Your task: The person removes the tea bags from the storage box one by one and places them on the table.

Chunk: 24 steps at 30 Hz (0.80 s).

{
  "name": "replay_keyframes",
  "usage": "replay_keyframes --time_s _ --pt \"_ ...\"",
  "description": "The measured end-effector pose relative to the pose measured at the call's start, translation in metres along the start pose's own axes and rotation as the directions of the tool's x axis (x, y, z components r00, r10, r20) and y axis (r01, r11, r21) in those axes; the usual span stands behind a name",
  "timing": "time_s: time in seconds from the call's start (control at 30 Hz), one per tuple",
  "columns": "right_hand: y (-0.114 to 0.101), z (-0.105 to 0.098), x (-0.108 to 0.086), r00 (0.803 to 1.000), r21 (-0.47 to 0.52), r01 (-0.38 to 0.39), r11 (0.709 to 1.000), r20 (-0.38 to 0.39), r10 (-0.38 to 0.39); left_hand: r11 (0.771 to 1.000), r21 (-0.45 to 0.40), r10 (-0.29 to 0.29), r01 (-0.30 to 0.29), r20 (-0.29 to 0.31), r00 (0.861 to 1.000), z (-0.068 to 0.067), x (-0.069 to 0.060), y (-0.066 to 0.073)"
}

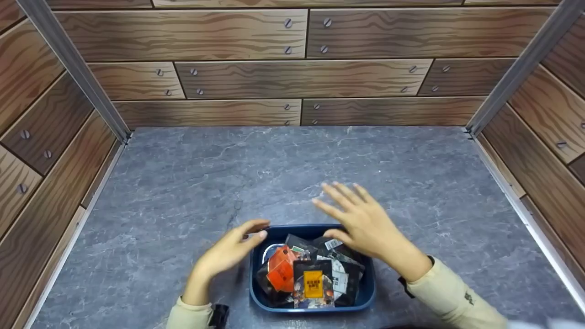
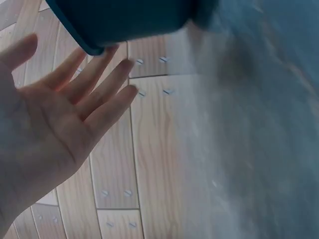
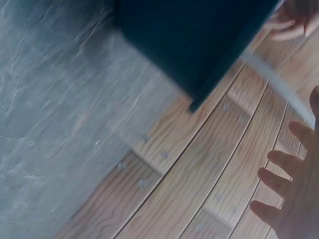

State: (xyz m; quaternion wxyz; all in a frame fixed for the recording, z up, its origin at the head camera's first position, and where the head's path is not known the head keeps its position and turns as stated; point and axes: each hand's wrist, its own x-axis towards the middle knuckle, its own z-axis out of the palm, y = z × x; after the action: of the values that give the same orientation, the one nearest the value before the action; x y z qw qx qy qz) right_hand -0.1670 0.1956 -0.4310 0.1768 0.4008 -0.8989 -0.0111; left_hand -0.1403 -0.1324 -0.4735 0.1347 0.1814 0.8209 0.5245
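A blue rectangular tub sits near the front of the table, filled with several flat packets. Among these are a black packet with a yellow label, a red-orange packet and dark packets with white labels. My left hand is by the tub's back left corner, fingers loosely bent and holding nothing; whether a fingertip touches the rim I cannot tell. Over the tub's right back corner my right hand is held with fingers spread and nothing in it. The left wrist view shows the tub's outer wall beyond the fingers.
The grey marbled tabletop stretches behind and to both sides of the tub. Wood-patterned panels wall it in at the back, left and right, with grey metal posts at the back corners.
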Motion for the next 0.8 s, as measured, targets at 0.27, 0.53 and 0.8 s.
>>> replay_keyframes --time_s 0.27,0.53,0.8 --pt "-0.027 -0.005 0.012 0.969 -0.008 0.246 0.969 0.008 -0.246 0.998 0.034 -0.057 0.055 0.057 0.997 0.0 0.007 0.006" --pt "-0.05 -0.009 0.024 0.894 -0.094 0.443 0.891 0.121 -0.432 0.999 0.02 -0.044 0.042 0.06 0.997 0.0 0.008 -0.001" --pt "-0.077 -0.005 0.033 0.802 -0.173 0.595 0.785 0.185 -0.568 1.0 0.011 -0.005 0.004 0.088 0.996 -0.003 0.011 -0.011"
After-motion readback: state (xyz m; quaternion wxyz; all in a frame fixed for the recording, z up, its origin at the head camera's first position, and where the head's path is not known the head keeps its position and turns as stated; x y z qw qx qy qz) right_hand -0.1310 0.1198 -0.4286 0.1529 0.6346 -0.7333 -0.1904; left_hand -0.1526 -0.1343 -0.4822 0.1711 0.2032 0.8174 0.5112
